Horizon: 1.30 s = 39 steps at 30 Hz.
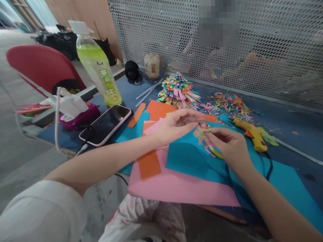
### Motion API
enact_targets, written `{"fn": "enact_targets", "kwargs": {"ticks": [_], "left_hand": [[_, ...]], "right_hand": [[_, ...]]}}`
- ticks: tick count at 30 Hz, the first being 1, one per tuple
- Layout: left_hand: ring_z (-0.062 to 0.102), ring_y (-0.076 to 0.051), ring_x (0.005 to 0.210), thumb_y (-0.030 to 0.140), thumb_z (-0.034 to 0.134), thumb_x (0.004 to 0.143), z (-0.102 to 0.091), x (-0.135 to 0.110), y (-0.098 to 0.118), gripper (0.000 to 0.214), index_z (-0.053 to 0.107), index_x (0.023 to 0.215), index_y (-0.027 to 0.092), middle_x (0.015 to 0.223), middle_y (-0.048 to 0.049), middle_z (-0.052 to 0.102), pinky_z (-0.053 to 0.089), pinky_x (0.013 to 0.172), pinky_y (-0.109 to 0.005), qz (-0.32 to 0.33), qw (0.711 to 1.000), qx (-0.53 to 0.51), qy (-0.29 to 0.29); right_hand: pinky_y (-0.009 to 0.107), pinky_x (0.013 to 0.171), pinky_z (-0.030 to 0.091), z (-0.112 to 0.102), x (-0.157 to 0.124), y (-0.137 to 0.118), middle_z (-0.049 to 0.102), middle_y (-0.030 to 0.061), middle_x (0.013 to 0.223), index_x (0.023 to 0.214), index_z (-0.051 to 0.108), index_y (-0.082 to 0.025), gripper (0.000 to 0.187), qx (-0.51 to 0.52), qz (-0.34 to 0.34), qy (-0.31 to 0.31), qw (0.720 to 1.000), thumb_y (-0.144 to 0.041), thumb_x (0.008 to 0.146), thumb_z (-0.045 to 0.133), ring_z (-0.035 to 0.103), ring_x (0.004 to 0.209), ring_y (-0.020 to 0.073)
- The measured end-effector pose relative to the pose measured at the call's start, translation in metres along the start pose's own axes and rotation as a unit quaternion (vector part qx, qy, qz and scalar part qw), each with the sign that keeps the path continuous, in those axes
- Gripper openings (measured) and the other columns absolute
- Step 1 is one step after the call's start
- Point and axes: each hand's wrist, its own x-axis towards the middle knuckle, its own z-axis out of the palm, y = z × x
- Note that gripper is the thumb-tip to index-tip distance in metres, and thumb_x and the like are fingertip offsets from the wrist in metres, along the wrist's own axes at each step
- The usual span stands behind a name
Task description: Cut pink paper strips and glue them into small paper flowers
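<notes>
A small pink and green paper flower (pixel 201 133) is pinched between the thumb and fingers of my right hand (pixel 230 141), above a blue paper sheet (pixel 196 161). My left hand (pixel 176 122) reaches in from the left with its fingers stretched out and the thumb apart, close to the flower. Whether its fingertips touch the petals I cannot tell. Partly behind my right hand lies a yellow curved handle (pixel 217 153) beside pink paper strips. A yellow glue gun (pixel 252 134) rests to the right of that hand.
Behind the hands sit a colourful fringed paper pile (pixel 179 90) and paper scraps (pixel 230 104). On the left are a phone (pixel 106 126), a purple tissue box (pixel 80 117) and a green drink bottle (pixel 98 67). A perforated metal panel (pixel 161 30) borders the table's back.
</notes>
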Motion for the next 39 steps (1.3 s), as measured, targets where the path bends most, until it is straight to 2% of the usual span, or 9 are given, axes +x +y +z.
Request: {"fn": "enact_targets", "kwargs": {"ticks": [3, 9, 17, 20, 24, 30, 35, 37, 39], "left_hand": [[0.063, -0.014, 0.094, 0.019, 0.061, 0.079, 0.001, -0.001, 0.001, 0.019, 0.063, 0.098, 0.017, 0.097, -0.0054, 0.066, 0.049, 0.084, -0.028, -0.004, 1.000, 0.005, 0.001], [0.063, -0.014, 0.092, 0.021, 0.061, 0.079, 0.000, 0.000, -0.001, 0.017, 0.063, 0.096, 0.015, 0.095, -0.0059, 0.066, 0.049, 0.082, -0.028, -0.001, 1.000, 0.019, 0.005], [0.060, -0.010, 0.081, 0.024, 0.070, 0.071, -0.007, 0.009, -0.014, 0.020, 0.062, 0.086, 0.014, 0.086, -0.0028, 0.064, 0.047, 0.079, -0.026, -0.016, 0.996, 0.035, 0.080], [0.060, -0.009, 0.077, 0.023, 0.068, 0.071, -0.008, 0.010, -0.016, 0.018, 0.062, 0.085, 0.014, 0.085, -0.0025, 0.064, 0.047, 0.075, -0.025, -0.037, 0.993, 0.043, 0.100], [0.059, -0.008, 0.071, 0.022, 0.066, 0.073, -0.006, 0.011, -0.014, 0.016, 0.061, 0.086, 0.013, 0.084, -0.0031, 0.064, 0.046, 0.068, -0.023, -0.053, 0.991, 0.054, 0.108], [0.057, -0.008, 0.070, 0.021, 0.062, 0.075, -0.010, 0.012, -0.014, 0.015, 0.059, 0.088, 0.013, 0.083, -0.0030, 0.062, 0.044, 0.063, -0.020, -0.058, 0.988, 0.085, 0.113], [0.057, -0.009, 0.076, 0.011, 0.058, 0.073, -0.025, 0.017, -0.017, 0.015, 0.060, 0.088, 0.014, 0.084, -0.0035, 0.062, 0.044, 0.067, -0.020, -0.041, 0.975, 0.210, 0.054], [0.057, -0.010, 0.073, 0.008, 0.056, 0.072, -0.032, 0.019, -0.014, 0.014, 0.061, 0.083, 0.014, 0.081, -0.0034, 0.062, 0.043, 0.065, -0.020, -0.049, 0.952, 0.301, 0.008], [0.056, -0.010, 0.069, 0.007, 0.058, 0.071, -0.036, 0.021, -0.010, 0.012, 0.062, 0.080, 0.014, 0.076, -0.0027, 0.062, 0.042, 0.064, -0.021, -0.051, 0.910, 0.408, -0.053]], "right_hand": [[0.030, 0.045, 0.051, 0.000, -0.001, -0.002, 0.064, -0.0027, 0.054, 0.069, 0.066, -0.026, 0.002, 0.053, 0.051, 0.000, 0.997, -0.027, 0.071, 0.066, 0.059, 0.045, 0.0147], [0.029, 0.046, 0.049, -0.003, -0.001, -0.001, 0.065, -0.0012, 0.057, 0.072, 0.068, -0.025, 0.006, 0.049, 0.078, -0.015, 0.996, -0.031, 0.071, 0.067, 0.059, 0.048, 0.0150], [0.031, 0.056, 0.052, -0.005, 0.002, 0.005, 0.069, 0.0003, 0.067, 0.075, 0.072, -0.026, 0.013, 0.062, 0.150, 0.031, 0.986, -0.035, 0.065, 0.073, 0.062, 0.058, 0.0159], [0.029, 0.055, 0.051, -0.004, 0.002, 0.007, 0.068, -0.0007, 0.066, 0.078, 0.072, -0.025, 0.016, 0.071, 0.153, 0.038, 0.985, -0.035, 0.066, 0.073, 0.060, 0.057, 0.0133], [0.024, 0.047, 0.046, -0.004, 0.003, 0.011, 0.060, -0.0031, 0.057, 0.080, 0.070, -0.020, 0.022, 0.107, 0.163, 0.006, 0.981, -0.039, 0.069, 0.070, 0.052, 0.048, 0.0087], [0.028, 0.049, 0.050, -0.007, 0.005, 0.021, 0.067, -0.0005, 0.071, 0.083, 0.068, -0.023, 0.021, 0.120, 0.113, 0.010, 0.986, -0.034, 0.066, 0.073, 0.059, 0.053, 0.0126], [0.029, 0.053, 0.050, -0.008, 0.006, 0.022, 0.067, 0.0009, 0.067, 0.082, 0.067, -0.021, 0.018, -0.024, 0.064, 0.022, 0.997, -0.033, 0.069, 0.070, 0.061, 0.057, 0.0152], [0.030, 0.056, 0.050, -0.009, 0.006, 0.024, 0.067, 0.0015, 0.067, 0.083, 0.066, -0.020, 0.018, -0.052, 0.055, 0.015, 0.997, -0.034, 0.072, 0.067, 0.063, 0.061, 0.0170], [0.031, 0.057, 0.051, -0.010, 0.006, 0.027, 0.068, 0.0020, 0.069, 0.084, 0.066, -0.021, 0.018, -0.075, 0.046, 0.011, 0.996, -0.035, 0.073, 0.065, 0.065, 0.064, 0.0187]]}}
